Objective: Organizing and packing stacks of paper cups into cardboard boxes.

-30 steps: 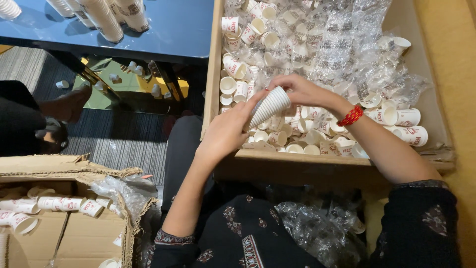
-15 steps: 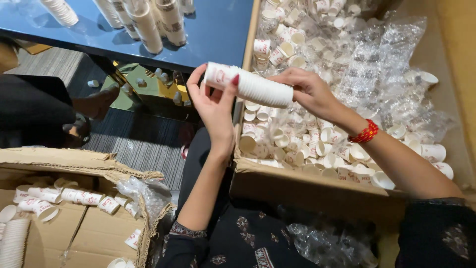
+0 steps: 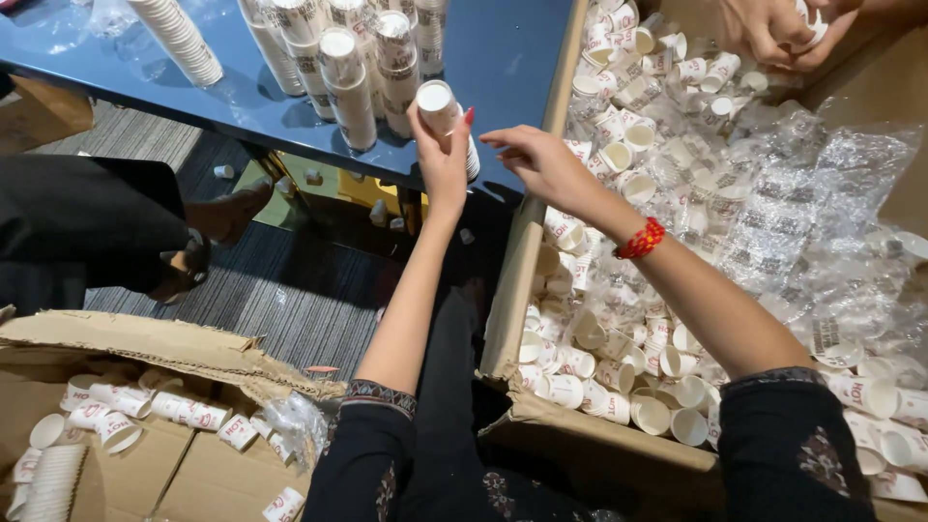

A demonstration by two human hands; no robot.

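My left hand [image 3: 442, 153] grips a stack of white paper cups [image 3: 440, 102] and holds it upright at the near edge of the blue table [image 3: 503, 58]. My right hand [image 3: 536, 159] hovers just to the right of the stack, fingers apart and holding nothing, over the left wall of the big cardboard box [image 3: 527, 242]. A red beaded bracelet [image 3: 640, 238] circles my right wrist. Several taller cup stacks [image 3: 353, 72] stand on the table behind the one I hold.
The big box holds many loose paper cups [image 3: 619, 338] and crumpled clear plastic wrap [image 3: 802, 213]. Another person's hands [image 3: 783, 29] work at its far end. A smaller cardboard box [image 3: 126, 435] with cups lies lower left. Someone's dark-clothed leg and shoe [image 3: 193, 261] rest on the carpet.
The cup stack has gone from lying across both hands over the box to standing upright at the table edge in my left hand. My right hand has let go.
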